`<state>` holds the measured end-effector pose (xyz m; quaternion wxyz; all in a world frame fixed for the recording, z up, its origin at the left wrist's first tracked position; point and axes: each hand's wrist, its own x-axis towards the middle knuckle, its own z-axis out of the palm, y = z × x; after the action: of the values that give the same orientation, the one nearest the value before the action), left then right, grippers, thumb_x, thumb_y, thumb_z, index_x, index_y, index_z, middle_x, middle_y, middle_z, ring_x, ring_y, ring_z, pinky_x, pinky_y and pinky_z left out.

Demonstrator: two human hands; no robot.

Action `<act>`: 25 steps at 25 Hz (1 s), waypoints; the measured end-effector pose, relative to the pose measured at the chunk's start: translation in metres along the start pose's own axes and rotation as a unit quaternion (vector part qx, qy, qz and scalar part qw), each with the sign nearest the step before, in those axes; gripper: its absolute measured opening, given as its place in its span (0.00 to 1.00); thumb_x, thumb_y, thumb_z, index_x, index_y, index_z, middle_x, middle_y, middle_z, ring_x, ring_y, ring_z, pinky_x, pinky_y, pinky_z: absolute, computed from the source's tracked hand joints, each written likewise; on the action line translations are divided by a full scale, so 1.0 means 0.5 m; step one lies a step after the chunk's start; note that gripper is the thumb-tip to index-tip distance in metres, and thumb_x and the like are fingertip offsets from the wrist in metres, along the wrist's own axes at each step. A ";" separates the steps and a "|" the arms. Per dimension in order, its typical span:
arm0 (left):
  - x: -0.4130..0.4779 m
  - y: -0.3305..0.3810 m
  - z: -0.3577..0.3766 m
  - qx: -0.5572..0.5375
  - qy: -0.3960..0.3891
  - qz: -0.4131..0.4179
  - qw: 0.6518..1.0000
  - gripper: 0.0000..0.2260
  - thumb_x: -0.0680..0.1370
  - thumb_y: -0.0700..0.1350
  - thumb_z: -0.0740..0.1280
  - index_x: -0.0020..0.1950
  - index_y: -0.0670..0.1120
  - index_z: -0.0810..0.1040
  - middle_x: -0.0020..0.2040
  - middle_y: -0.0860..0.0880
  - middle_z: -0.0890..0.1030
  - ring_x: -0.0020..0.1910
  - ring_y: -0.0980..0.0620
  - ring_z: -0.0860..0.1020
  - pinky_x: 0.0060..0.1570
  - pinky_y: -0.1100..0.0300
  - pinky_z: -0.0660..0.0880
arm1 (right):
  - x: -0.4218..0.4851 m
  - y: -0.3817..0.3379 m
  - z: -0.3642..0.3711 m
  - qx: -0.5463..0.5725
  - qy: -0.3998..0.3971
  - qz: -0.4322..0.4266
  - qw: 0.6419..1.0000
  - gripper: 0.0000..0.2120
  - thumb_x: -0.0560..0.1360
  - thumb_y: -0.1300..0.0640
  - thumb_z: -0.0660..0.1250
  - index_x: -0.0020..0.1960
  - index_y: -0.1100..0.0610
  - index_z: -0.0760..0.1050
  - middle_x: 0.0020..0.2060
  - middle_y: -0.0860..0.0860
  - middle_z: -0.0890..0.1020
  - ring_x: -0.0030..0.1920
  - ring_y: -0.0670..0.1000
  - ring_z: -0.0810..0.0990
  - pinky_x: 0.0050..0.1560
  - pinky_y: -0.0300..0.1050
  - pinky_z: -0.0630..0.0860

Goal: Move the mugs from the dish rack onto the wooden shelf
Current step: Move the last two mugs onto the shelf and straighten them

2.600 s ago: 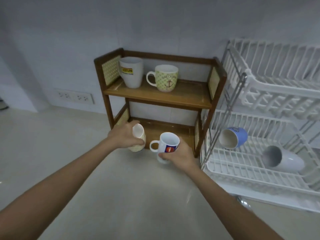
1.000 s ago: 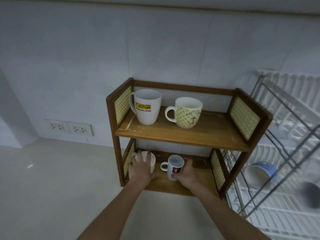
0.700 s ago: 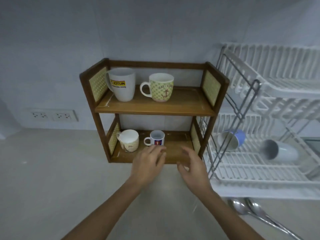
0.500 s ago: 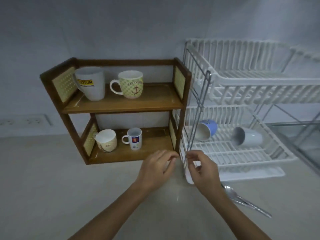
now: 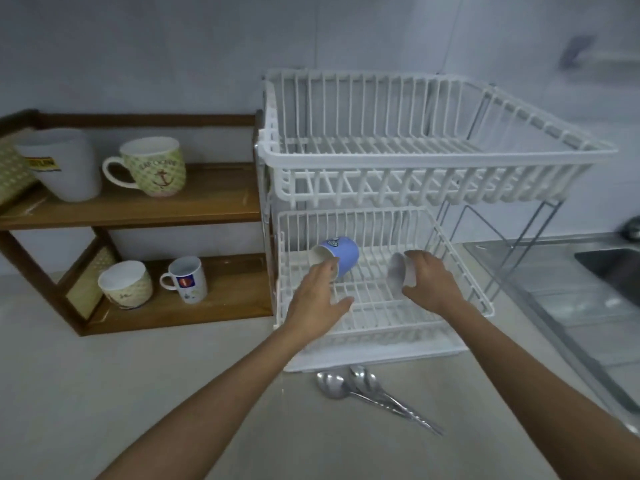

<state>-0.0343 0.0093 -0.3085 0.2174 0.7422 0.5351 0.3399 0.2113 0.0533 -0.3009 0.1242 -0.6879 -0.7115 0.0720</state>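
**Last two mugs in the rack**

In the dish rack (image 5: 450, 317) lower tier, my left hand (image 5: 317, 304), fingers spread, touches the blue mug (image 5: 341, 252) rim; my right hand (image 5: 431, 282) wraps the white mug (image 5: 398, 277). Both look rigid, slick, breakable: I'd grip around the bodies.

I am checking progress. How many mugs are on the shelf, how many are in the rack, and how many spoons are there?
Mugs on the wooden shelf: 4
Mugs in the dish rack: 2
Spoons: 2
Total: 8
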 end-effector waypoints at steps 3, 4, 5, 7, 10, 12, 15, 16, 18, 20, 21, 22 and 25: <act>0.091 -0.033 0.032 0.065 -0.037 -0.133 0.988 0.44 0.70 0.52 0.74 0.77 0.46 0.50 0.76 0.44 0.56 0.72 0.42 0.60 0.67 0.47 0.65 | 0.049 0.053 0.003 -0.074 -0.078 -0.036 0.994 0.44 0.66 0.51 0.74 0.74 0.52 0.53 0.73 0.55 0.61 0.71 0.59 0.61 0.65 0.61 0.67; 0.115 -0.048 0.038 0.092 -0.050 -0.161 0.981 0.48 0.69 0.53 0.75 0.77 0.47 0.46 0.77 0.43 0.52 0.74 0.42 0.57 0.68 0.46 0.63 | 0.060 0.064 0.007 -0.080 -0.091 -0.043 0.992 0.47 0.65 0.52 0.75 0.75 0.51 0.50 0.73 0.54 0.60 0.71 0.59 0.60 0.66 0.62 0.65; 0.137 -0.061 0.044 0.113 -0.058 -0.180 0.976 0.50 0.68 0.54 0.76 0.77 0.48 0.43 0.77 0.43 0.51 0.74 0.41 0.56 0.68 0.46 0.63 | 0.070 0.074 0.011 -0.083 -0.098 -0.047 0.991 0.48 0.64 0.52 0.75 0.75 0.49 0.49 0.74 0.53 0.59 0.72 0.59 0.60 0.67 0.62 0.64; 0.174 -0.076 0.057 0.103 -0.055 -0.208 0.971 0.54 0.65 0.51 0.79 0.77 0.49 0.44 0.77 0.44 0.52 0.74 0.42 0.57 0.68 0.45 0.64 | 0.086 0.085 0.016 -0.087 -0.104 -0.058 0.989 0.50 0.63 0.53 0.77 0.75 0.48 0.48 0.74 0.53 0.59 0.72 0.59 0.59 0.67 0.63 0.63; 0.205 -0.084 0.078 0.109 -0.030 -0.225 0.968 0.52 0.64 0.49 0.79 0.77 0.49 0.48 0.76 0.44 0.58 0.72 0.42 0.61 0.67 0.46 0.66 | 0.100 0.077 0.027 -0.094 -0.099 -0.069 0.988 0.48 0.63 0.52 0.77 0.73 0.49 0.51 0.71 0.54 0.64 0.69 0.60 0.63 0.66 0.62 0.63; 0.214 -0.088 0.089 0.079 -0.004 -0.225 0.971 0.50 0.64 0.46 0.80 0.76 0.48 0.51 0.74 0.43 0.62 0.69 0.41 0.66 0.64 0.45 0.69 | 0.106 0.067 0.038 -0.101 -0.090 -0.072 0.988 0.46 0.62 0.53 0.77 0.72 0.50 0.53 0.68 0.54 0.66 0.67 0.60 0.65 0.67 0.63 0.62; 0.200 -0.082 0.100 0.070 0.041 -0.216 0.973 0.46 0.63 0.46 0.80 0.74 0.48 0.57 0.69 0.40 0.66 0.62 0.40 0.73 0.57 0.50 0.73 | 0.111 0.052 0.054 -0.092 -0.075 -0.080 0.990 0.45 0.63 0.52 0.77 0.72 0.51 0.54 0.67 0.55 0.68 0.65 0.60 0.67 0.66 0.62 0.62; 0.192 -0.077 0.103 0.099 0.054 -0.208 0.972 0.44 0.62 0.48 0.80 0.72 0.48 0.59 0.67 0.40 0.67 0.59 0.40 0.74 0.52 0.54 0.73 | 0.111 0.050 0.058 -0.089 -0.069 -0.082 0.990 0.45 0.63 0.52 0.77 0.72 0.51 0.54 0.66 0.55 0.68 0.65 0.60 0.67 0.66 0.63 0.62; 0.176 -0.062 0.101 0.133 0.071 -0.190 0.970 0.41 0.61 0.51 0.79 0.68 0.47 0.62 0.64 0.41 0.67 0.54 0.41 0.76 0.46 0.56 0.72 | 0.110 0.050 0.064 -0.085 -0.047 -0.089 0.991 0.44 0.63 0.51 0.77 0.71 0.51 0.55 0.66 0.55 0.69 0.64 0.61 0.68 0.65 0.61 0.63; 0.158 -0.046 0.095 0.136 0.068 -0.172 0.973 0.39 0.61 0.52 0.79 0.67 0.47 0.64 0.64 0.44 0.67 0.54 0.43 0.76 0.47 0.56 0.73 | 0.112 0.055 0.067 -0.084 -0.024 -0.105 0.991 0.44 0.62 0.50 0.76 0.71 0.51 0.56 0.65 0.55 0.69 0.63 0.61 0.69 0.63 0.59 0.64; 0.148 -0.037 0.090 0.133 0.061 -0.160 0.976 0.39 0.61 0.53 0.78 0.67 0.47 0.65 0.64 0.46 0.68 0.55 0.45 0.76 0.49 0.55 0.74 | 0.112 0.059 0.067 -0.078 -0.021 -0.113 0.990 0.45 0.62 0.49 0.76 0.71 0.51 0.56 0.65 0.55 0.69 0.63 0.61 0.69 0.63 0.58 0.65; 0.136 -0.027 0.084 0.130 0.055 -0.144 0.979 0.39 0.61 0.53 0.78 0.67 0.47 0.65 0.64 0.47 0.68 0.56 0.46 0.75 0.49 0.56 0.73 | 0.111 0.061 0.065 -0.072 -0.022 -0.122 0.990 0.45 0.61 0.49 0.76 0.71 0.51 0.56 0.65 0.54 0.69 0.63 0.61 0.69 0.62 0.57 0.65; 0.101 0.020 0.067 0.119 0.072 -0.086 0.987 0.38 0.60 0.54 0.77 0.67 0.48 0.68 0.62 0.47 0.72 0.58 0.47 0.74 0.50 0.59 0.71 | 0.106 0.069 0.056 -0.015 -0.018 -0.122 0.992 0.46 0.59 0.48 0.77 0.71 0.51 0.57 0.64 0.54 0.71 0.60 0.60 0.71 0.58 0.55 0.70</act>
<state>0.0068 0.0549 -0.3102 0.1168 0.6877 0.6476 0.3065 0.2354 0.1095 -0.3332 0.1085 -0.5966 -0.7931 0.0581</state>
